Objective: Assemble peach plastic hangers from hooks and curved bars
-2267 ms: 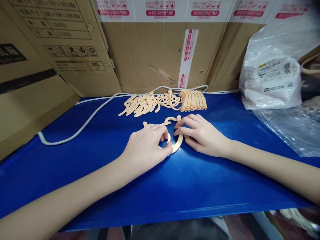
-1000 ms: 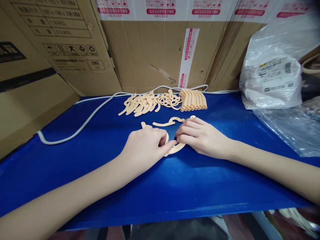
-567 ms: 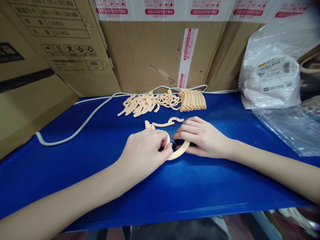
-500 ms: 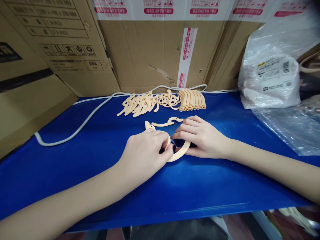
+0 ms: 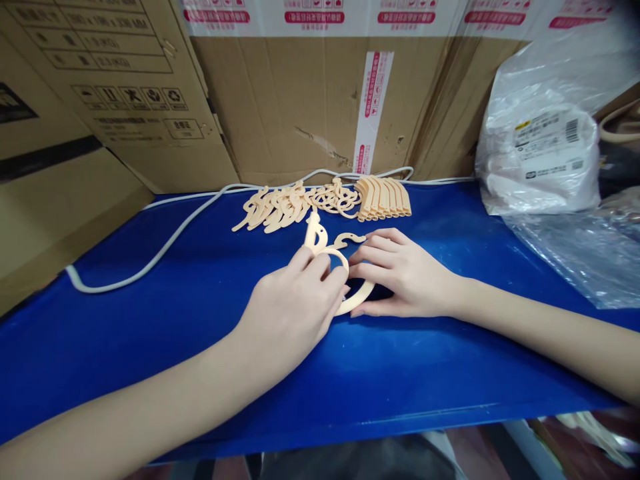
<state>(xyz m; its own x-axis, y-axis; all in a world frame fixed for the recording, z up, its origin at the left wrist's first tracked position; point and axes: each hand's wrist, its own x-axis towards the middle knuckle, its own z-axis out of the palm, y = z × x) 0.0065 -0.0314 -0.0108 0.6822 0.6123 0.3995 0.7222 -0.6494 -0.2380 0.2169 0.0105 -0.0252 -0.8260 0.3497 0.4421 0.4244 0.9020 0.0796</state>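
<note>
My left hand (image 5: 293, 303) pinches a peach-coloured curved plastic piece (image 5: 317, 241) and holds it tilted up off the blue table (image 5: 210, 280). My right hand (image 5: 405, 273) rests on the table just to the right, its fingers closed around the other end of a curved peach strip (image 5: 358, 299) that joins the two hands. A loose wavy peach piece (image 5: 349, 239) lies just beyond the fingers.
Behind the hands lie a heap of peach plastic pieces (image 5: 280, 207) and a neat stack of them (image 5: 384, 198). A white cable (image 5: 165, 240) runs along the back left. Cardboard boxes (image 5: 300, 100) wall the back and left. Plastic bags (image 5: 545, 160) sit at right.
My left hand has lifted its end of the peach piece off the table so it now points up. The right hand has stayed in place on the strip.
</note>
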